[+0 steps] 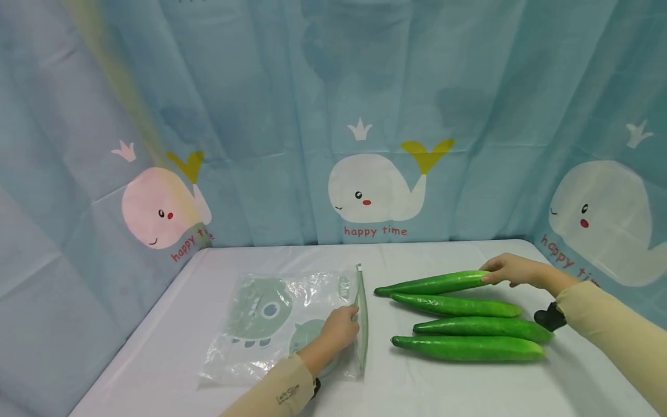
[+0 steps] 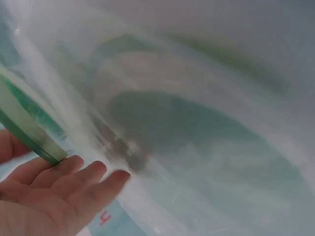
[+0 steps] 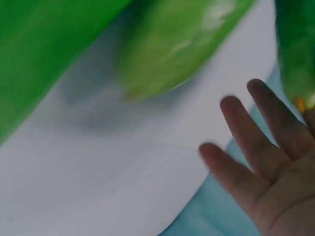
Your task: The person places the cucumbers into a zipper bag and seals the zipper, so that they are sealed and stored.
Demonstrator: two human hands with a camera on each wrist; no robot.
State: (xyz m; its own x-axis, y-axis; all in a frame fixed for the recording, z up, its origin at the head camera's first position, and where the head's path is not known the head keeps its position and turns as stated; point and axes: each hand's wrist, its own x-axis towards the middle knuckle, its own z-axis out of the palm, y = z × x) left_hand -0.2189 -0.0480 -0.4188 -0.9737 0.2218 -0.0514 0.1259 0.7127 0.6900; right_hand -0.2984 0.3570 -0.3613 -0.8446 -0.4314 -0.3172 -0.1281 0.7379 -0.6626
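Observation:
A clear zip bag with green monster prints lies flat on the left part of the white table. My left hand pinches its green-edged mouth between thumb and forefinger; in the left wrist view the other fingers stretch out beside the plastic. Four long items are several green cucumbers, side by side to the right of the bag. The farthest cucumber has its paler right end between the thumb and forefinger of my right hand. In the right wrist view that hand's remaining fingers spread away from the cucumbers.
Nearer me lie the other cucumbers: one second from the back, one below it and the front one. A blue curtain with whale prints hangs behind and at both sides of the white table.

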